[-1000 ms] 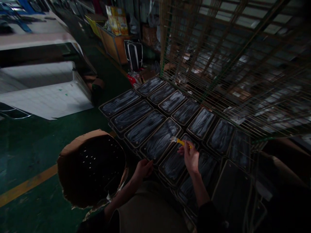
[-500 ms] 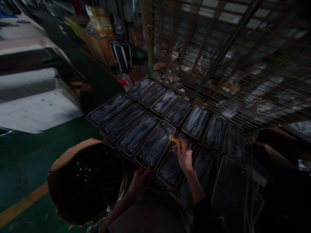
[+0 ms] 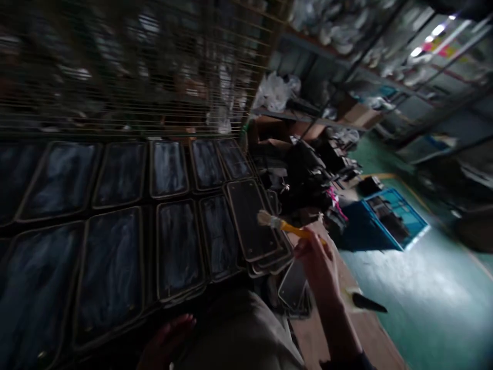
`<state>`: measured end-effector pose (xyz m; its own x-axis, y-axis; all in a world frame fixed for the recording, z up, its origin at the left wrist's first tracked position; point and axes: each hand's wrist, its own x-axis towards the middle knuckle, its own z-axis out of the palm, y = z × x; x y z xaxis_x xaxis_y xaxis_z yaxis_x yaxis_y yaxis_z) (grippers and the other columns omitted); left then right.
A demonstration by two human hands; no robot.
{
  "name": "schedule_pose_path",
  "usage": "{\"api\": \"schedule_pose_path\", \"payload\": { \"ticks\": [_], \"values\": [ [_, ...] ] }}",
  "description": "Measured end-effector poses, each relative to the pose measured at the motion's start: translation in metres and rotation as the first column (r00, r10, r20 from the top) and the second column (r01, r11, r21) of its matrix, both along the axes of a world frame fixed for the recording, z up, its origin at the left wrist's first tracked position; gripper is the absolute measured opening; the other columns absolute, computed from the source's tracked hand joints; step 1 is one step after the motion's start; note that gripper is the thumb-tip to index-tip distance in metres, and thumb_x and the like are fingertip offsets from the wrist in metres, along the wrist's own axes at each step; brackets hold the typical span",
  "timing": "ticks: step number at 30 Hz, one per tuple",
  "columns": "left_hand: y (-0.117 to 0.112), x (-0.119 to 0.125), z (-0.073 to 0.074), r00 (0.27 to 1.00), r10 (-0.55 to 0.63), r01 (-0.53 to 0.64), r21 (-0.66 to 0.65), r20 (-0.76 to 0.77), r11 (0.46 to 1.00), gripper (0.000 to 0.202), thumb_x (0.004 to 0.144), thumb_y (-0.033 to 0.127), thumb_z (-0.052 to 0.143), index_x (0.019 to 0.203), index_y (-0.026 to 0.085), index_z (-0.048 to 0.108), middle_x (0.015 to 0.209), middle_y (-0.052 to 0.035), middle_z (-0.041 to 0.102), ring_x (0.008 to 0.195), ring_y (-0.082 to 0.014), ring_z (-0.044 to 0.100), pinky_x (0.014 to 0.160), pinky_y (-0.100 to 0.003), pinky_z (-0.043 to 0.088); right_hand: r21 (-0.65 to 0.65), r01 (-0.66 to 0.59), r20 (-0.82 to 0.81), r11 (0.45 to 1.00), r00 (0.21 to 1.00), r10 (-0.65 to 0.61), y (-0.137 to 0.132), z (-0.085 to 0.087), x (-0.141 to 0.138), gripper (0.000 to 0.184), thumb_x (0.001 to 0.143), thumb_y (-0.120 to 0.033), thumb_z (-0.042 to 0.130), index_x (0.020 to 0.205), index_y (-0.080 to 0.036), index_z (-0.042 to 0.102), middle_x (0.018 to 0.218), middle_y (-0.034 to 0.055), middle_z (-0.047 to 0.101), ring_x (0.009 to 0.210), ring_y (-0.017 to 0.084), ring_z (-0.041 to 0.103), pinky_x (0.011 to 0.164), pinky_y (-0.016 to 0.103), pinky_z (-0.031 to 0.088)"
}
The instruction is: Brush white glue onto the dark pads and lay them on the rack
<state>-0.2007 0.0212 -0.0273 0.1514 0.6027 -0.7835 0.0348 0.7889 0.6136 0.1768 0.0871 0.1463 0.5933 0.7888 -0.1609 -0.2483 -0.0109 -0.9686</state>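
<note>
Right hand (image 3: 318, 264) grips brush (image 3: 287, 227) over stacked panels (image 3: 250, 221); left hand (image 3: 165, 341) loose, empty, near the front panels.

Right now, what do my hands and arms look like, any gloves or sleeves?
Both hands are bare, with no gloves visible. The right hand has a bare forearm up to a dark sleeve. The left hand is dim; its sleeve is hidden.

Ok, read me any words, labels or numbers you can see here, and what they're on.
None can be read.
Coloured sign high on the right: too blurred.
Cardboard box on the shelf: no legible print.
Yellow-handled brush in the right hand: no marking shows.
Dark trays: only whitish streaks.
</note>
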Motion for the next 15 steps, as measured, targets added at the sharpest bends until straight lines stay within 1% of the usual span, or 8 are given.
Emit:
{"api": "schedule_pose_path", "payload": {
  "ticks": [1, 3, 5, 6, 7, 10, 12, 15],
  "values": [
    [0.000, 0.007, -0.002, 0.998, -0.058, 0.059, -0.037, 0.018, 0.998, 0.054, 0.039, 0.052, 0.086, 0.085, 0.026, 0.074, 0.107, -0.0075, 0.074, 0.113, -0.0349, 0.063, 0.094, -0.042, 0.054, 0.030, 0.133, 0.014, 0.991, 0.991, -0.134, -0.025, 0.002, 0.035, 0.028, 0.084, -0.040, 0.068, 0.102, -0.019, 0.064, 0.068, -0.0042, 0.061, 0.055, 0.007, 0.059, 0.053, 0.018, 0.048],
    [-0.001, 0.023, -0.011, 0.992, -0.118, 0.123, -0.115, 0.047, 0.986, 0.054, 0.041, 0.056, 0.085, 0.086, 0.028, 0.073, 0.103, -0.0049, 0.076, 0.110, -0.0347, 0.065, 0.094, -0.043, 0.054, 0.056, 0.410, 0.094, 0.910, 0.906, -0.414, -0.083, -0.004, 0.099, 0.026, 0.079, -0.038, 0.074, 0.093, -0.018, 0.063, 0.067, -0.0055, 0.060, 0.055, 0.006, 0.058, 0.054, 0.016, 0.048],
    [-0.005, 0.042, -0.022, 0.986, -0.147, 0.158, -0.173, 0.074, 0.972, 0.052, 0.044, 0.059, 0.084, 0.086, 0.030, 0.073, 0.101, -0.0019, 0.076, 0.110, -0.0329, 0.065, 0.095, -0.040, 0.054, -0.031, 0.579, 0.289, 0.814, 0.785, -0.548, -0.148, -0.025, 0.147, 0.038, 0.078, -0.046, 0.072, 0.101, -0.017, 0.062, 0.070, -0.0026, 0.064, 0.055, 0.010, 0.061, 0.053, 0.021, 0.050],
    [-0.007, 0.051, -0.028, 0.982, -0.167, 0.180, -0.191, 0.086, 0.965, 0.052, 0.044, 0.058, 0.085, 0.086, 0.030, 0.073, 0.101, -0.0012, 0.076, 0.111, -0.0322, 0.065, 0.096, -0.038, 0.053, -0.102, 0.631, 0.414, 0.769, 0.730, -0.543, -0.180, -0.041, 0.164, 0.045, 0.078, -0.053, 0.069, 0.103, -0.016, 0.061, 0.069, -0.0012, 0.065, 0.052, 0.012, 0.061, 0.050, 0.023, 0.050],
    [-0.009, 0.060, -0.032, 0.977, -0.194, 0.209, -0.198, 0.090, 0.958, 0.052, 0.043, 0.057, 0.086, 0.085, 0.030, 0.073, 0.100, -0.0013, 0.076, 0.111, -0.0322, 0.065, 0.095, -0.037, 0.053, -0.182, 0.671, 0.535, 0.719, 0.681, -0.501, -0.211, -0.060, 0.177, 0.051, 0.078, -0.060, 0.064, 0.104, -0.016, 0.060, 0.068, -0.0005, 0.066, 0.051, 0.013, 0.061, 0.049, 0.024, 0.049],
    [-0.017, 0.090, -0.036, 0.957, -0.283, 0.290, -0.200, 0.060, 0.936, 0.060, 0.037, 0.056, 0.088, 0.085, 0.025, 0.072, 0.095, -0.0043, 0.077, 0.104, -0.0337, 0.067, 0.092, -0.037, 0.054, -0.318, 0.701, 0.590, 0.638, 0.673, -0.446, -0.286, -0.123, 0.198, 0.059, 0.073, -0.068, 0.063, 0.099, -0.014, 0.060, 0.063, 0.0019, 0.066, 0.051, 0.017, 0.063, 0.048, 0.026, 0.049],
    [-0.025, 0.110, -0.031, 0.947, -0.320, 0.318, -0.208, 0.023, 0.925, 0.065, 0.036, 0.057, 0.088, 0.088, 0.023, 0.070, 0.092, -0.0058, 0.077, 0.099, -0.0333, 0.069, 0.089, -0.037, 0.055, -0.386, 0.717, 0.614, 0.581, 0.669, -0.418, -0.321, -0.162, 0.208, 0.062, 0.073, -0.071, 0.058, 0.098, -0.014, 0.061, 0.061, 0.0031, 0.066, 0.052, 0.019, 0.064, 0.048, 0.027, 0.048],
    [-0.039, 0.136, -0.022, 0.925, -0.377, 0.356, -0.229, -0.052, 0.906, 0.069, 0.036, 0.058, 0.087, 0.091, 0.021, 0.068, 0.086, -0.0069, 0.076, 0.092, -0.0326, 0.070, 0.085, -0.038, 0.056, -0.471, 0.718, 0.644, 0.513, 0.677, -0.355, -0.356, -0.211, 0.232, 0.063, 0.078, -0.071, 0.049, 0.102, -0.014, 0.062, 0.063, 0.0046, 0.067, 0.056, 0.020, 0.065, 0.051, 0.028, 0.048]
  ]
}}
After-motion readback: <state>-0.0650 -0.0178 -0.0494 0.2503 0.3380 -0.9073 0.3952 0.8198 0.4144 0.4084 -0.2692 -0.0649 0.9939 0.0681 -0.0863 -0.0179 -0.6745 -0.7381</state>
